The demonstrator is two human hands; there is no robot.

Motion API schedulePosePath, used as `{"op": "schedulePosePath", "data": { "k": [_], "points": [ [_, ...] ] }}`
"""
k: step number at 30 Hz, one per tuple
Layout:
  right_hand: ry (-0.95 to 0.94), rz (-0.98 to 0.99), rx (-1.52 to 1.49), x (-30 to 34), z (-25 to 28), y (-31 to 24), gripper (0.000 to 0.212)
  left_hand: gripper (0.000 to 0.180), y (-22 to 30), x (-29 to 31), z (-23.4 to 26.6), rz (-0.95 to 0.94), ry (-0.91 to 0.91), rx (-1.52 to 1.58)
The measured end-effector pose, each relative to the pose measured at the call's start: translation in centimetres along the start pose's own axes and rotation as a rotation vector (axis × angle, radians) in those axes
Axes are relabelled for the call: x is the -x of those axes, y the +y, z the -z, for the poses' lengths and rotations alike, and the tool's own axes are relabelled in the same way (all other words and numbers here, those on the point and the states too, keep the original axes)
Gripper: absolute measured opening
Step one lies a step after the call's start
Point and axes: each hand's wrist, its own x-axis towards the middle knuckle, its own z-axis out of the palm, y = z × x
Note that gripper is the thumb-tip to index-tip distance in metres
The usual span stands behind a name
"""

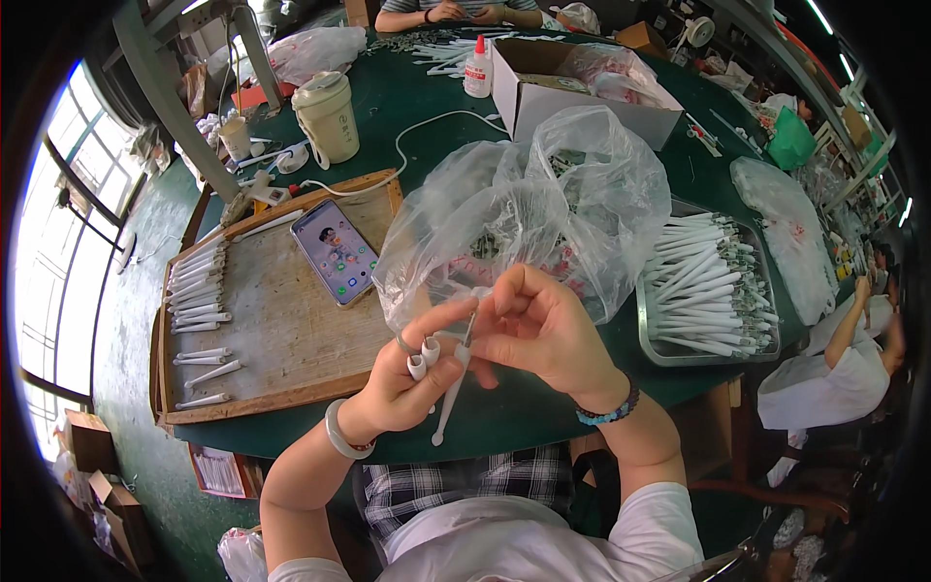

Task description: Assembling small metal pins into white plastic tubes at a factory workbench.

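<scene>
In front of my chest, my left hand (407, 383) is closed around a slim white plastic tube (448, 409) that tilts downward. Two more short white tube ends (418, 366) stick out between its fingers. My right hand (548, 339) pinches at the top of the slim tube, where a thin metal piece (471, 328) stands up from it. Just beyond both hands lies a clear plastic bag (446, 218) with small metal parts inside, partly hidden by its folds. To the right, a metal tray (693, 359) holds a heap of white tubes (693, 281) with metal tips.
A wooden board tray (281, 354) at left carries rows of white tubes (197, 291) and a lit phone (335, 254). Farther back are a cream cup (328, 116), a white cable (402, 145), a red-capped bottle (477, 70) and a cardboard box (543, 107). Another person's hands (465, 12) work across the table.
</scene>
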Motion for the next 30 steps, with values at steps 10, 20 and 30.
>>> {"op": "schedulePosePath", "data": {
  "k": [10, 20, 30],
  "points": [
    [-0.057, -0.009, -0.011, -0.12, 0.14, 0.25, 0.028, 0.050, -0.15, -0.10, -0.69, -0.010, 0.068, -0.041],
    [-0.058, -0.025, -0.068, -0.21, 0.00, 0.32, 0.028, 0.051, -0.03, 0.03, -0.23, -0.003, 0.033, -0.026],
    [0.126, 0.186, 0.313, 0.05, -0.29, 0.35, 0.028, 0.051, -0.23, -0.15, -0.30, -0.024, 0.094, -0.232]
  ]
}}
